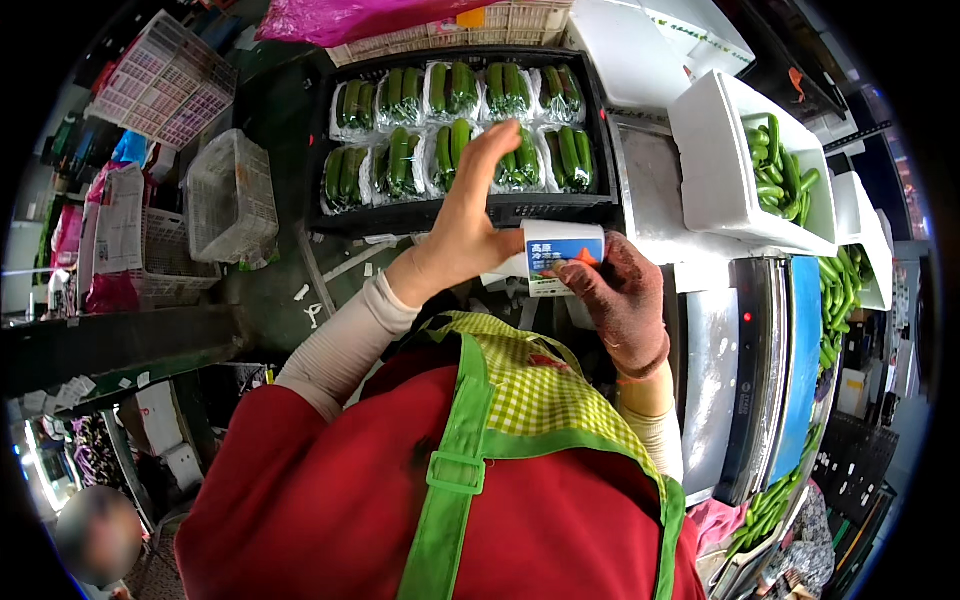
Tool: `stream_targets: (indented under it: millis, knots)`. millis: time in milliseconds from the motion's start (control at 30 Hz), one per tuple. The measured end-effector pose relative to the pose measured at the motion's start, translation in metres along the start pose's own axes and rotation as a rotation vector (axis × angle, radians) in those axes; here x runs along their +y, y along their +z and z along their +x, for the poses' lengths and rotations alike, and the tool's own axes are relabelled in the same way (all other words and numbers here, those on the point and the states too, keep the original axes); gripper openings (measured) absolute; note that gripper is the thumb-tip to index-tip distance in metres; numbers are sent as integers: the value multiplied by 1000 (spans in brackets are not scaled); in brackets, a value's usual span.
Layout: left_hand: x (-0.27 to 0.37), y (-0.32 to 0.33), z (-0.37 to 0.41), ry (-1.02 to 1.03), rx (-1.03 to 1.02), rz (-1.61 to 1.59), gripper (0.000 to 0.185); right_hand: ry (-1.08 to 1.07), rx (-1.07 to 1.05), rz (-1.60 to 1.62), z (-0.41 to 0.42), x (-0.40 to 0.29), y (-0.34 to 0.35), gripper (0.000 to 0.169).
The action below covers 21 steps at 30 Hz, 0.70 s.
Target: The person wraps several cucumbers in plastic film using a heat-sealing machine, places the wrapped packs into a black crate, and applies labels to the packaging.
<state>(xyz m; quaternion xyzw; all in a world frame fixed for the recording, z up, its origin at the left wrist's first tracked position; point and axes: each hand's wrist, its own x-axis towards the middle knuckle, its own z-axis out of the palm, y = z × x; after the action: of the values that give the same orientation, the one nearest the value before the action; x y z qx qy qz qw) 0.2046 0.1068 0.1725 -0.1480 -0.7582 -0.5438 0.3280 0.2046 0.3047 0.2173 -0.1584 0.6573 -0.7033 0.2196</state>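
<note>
My right hand (622,300), in a brown knit glove, grips a roll of printed labels (566,255) with a blue and white face that bears writing. My bare left hand (457,217) is just left of the roll with its fingers apart. Its thumb points at the roll's left edge; whether it touches is hard to tell. Beyond both hands lies a black plastic crate (465,208) holding two rows of film-wrapped white trays of cucumbers (397,165). The raised left fingers cover part of one pack in the near row.
At right, a white foam box (705,165) of green cucumbers (784,176) stands behind a wrapping machine (742,382). Plastic baskets (229,199) are at left. Paper scraps (311,311) litter the floor. Pink plastic film (352,19) covers a beige crate (517,26) at the back.
</note>
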Motion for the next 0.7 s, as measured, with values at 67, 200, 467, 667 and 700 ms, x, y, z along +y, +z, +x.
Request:
stream_targets:
  millis: [67, 200, 467, 667, 700]
  knots:
    - [3, -5, 2, 57, -180, -20, 57, 46, -17, -54, 4, 1, 2, 19]
    - [0, 3, -13, -138, -145, -313, 17, 47, 63, 55, 14, -1, 12, 19]
    - [-13, 14, -18, -397, -72, -418, 9, 24, 179, -78, 37, 8, 10, 33]
    - [-43, 29, -29, -549, -70, -501, 7, -37, 182, -99, 50, 40, -3, 17]
    - [-52, 33, -32, -632, -62, -588, 5, 23, 201, 105, 56, 38, -1, 15]
